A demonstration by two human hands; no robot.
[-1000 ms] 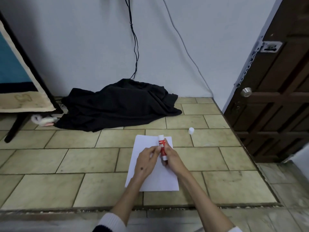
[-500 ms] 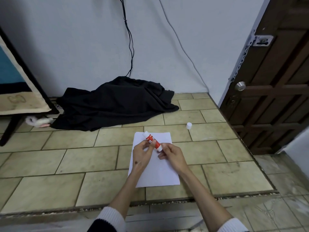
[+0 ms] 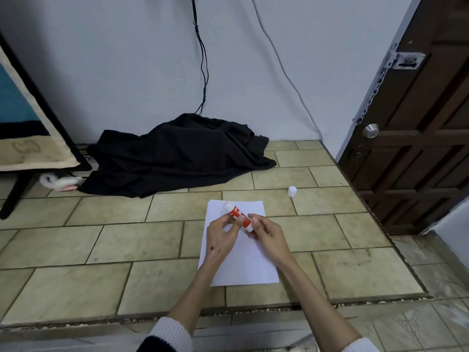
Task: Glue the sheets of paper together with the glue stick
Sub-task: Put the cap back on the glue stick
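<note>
White sheets of paper lie stacked on the tiled floor in front of me. Above their far half I hold a red and white glue stick, tilted with its white tip pointing up and to the left. My left hand pinches the red body from the left. My right hand grips the white base end with its fingertips. The stick's white cap stands alone on a tile to the right of the paper.
A heap of black cloth lies against the wall beyond the paper. A dark wooden door stands at the right. A black stand with a board is at the left. Cables hang down the wall.
The glue stick has tipped from nearly upright to slanted up-left. My fingers have shifted on it, the right hand now at its base end. The head view has moved slightly.
</note>
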